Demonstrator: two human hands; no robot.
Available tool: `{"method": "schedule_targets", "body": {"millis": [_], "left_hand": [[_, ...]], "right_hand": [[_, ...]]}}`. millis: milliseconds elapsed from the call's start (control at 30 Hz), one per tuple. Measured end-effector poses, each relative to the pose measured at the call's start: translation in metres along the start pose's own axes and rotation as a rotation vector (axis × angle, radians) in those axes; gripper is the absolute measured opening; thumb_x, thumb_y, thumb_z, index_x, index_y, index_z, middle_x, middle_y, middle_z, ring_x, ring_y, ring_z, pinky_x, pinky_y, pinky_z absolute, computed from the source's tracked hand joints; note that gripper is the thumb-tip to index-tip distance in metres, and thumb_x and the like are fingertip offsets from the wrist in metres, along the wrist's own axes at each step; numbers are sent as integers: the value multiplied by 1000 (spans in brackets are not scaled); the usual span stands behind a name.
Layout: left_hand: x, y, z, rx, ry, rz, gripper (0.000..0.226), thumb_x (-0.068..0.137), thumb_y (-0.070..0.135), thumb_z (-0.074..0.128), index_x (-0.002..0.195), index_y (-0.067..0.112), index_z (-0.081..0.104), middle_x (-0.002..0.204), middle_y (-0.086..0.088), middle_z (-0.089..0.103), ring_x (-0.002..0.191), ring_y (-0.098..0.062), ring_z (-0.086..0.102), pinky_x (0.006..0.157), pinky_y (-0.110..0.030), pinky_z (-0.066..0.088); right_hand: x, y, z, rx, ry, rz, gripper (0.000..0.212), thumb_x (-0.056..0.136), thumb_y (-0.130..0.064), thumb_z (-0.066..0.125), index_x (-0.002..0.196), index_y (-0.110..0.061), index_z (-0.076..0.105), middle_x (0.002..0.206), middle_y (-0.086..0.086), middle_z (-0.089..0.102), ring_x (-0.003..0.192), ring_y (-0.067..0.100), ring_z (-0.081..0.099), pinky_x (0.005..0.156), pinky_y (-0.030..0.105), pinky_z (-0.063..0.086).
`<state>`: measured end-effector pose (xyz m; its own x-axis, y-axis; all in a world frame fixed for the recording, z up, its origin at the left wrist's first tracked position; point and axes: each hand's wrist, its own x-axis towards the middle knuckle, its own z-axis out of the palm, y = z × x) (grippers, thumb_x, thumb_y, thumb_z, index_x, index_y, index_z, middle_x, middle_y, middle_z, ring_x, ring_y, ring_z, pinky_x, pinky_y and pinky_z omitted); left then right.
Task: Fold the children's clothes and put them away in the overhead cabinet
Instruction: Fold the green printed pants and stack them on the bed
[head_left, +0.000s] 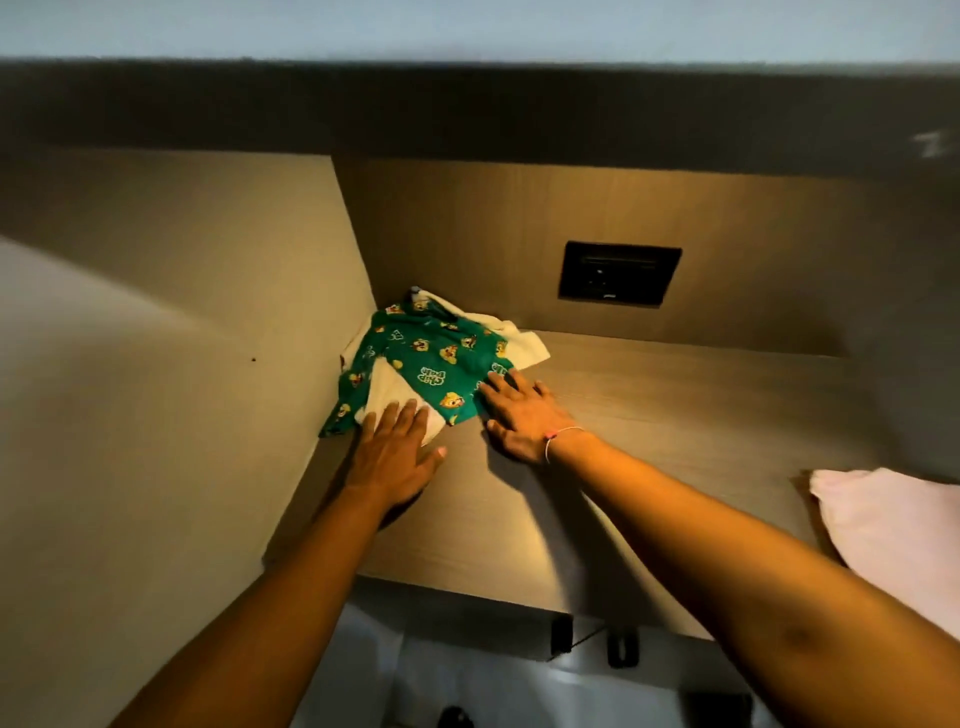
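Both grips are flat and open, holding nothing. The left hand (397, 449) and right hand (522, 415) press the green cartoon-print children's top (441, 358), lying on white cloth (524, 345) in the wooden cabinet shelf (649, 415) corner. One hard push could bunch the folds.

Cabinet shelf (597, 499): folded garment (441, 364) in the far left corner, against the side wall (208, 291), lying on a cloth (524, 345) that shows behind and beneath it. Left hand (395, 452) flat on the garment's near edge; right hand (524, 415) flat on its right edge. Socket plate (619, 274) on the back wall, right of the garment. Second cloth (893, 525) at the shelf's near right.
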<state>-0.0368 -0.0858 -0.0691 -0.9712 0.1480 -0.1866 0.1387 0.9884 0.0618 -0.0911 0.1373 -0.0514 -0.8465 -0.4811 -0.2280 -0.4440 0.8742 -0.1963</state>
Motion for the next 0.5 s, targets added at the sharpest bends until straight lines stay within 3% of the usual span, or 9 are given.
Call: {"method": "schedule_targets", "body": {"millis": [167,333,400,500], "left_hand": [[-16,-8,16,-75,38,44,65,102,53,24,157,21,9,165,-2,2,151,-22,-3,122,-42,-1],[-22,-21,11,-88,142,50,65,97,44,16,154,15,25,162,-4,22,150,-20,12,122,-40,9],[-22,-24,7,-91,166,62,65,94,40,18,151,13,32,159,-6,30,148,-22,19,121,-40,12],[-20,-25,-2,-110,218,11,64,89,35,25,143,9,47,150,-11,44,141,-27,33,117,-40,22]], "right_hand": [[-19,-14,20,-51,-32,56,66,99,-51,29,156,-26,7,164,-1,5,151,26,1,119,58,1],[-86,-54,31,-98,13,43,66,93,-46,40,151,-18,25,159,6,24,139,34,28,114,58,16],[-105,-72,34,-75,12,-48,59,88,-43,47,141,-19,39,148,7,38,124,33,40,104,52,30],[-105,-81,27,114,102,-102,32,86,-39,49,115,-29,59,115,1,64,103,26,56,84,37,43]]}}
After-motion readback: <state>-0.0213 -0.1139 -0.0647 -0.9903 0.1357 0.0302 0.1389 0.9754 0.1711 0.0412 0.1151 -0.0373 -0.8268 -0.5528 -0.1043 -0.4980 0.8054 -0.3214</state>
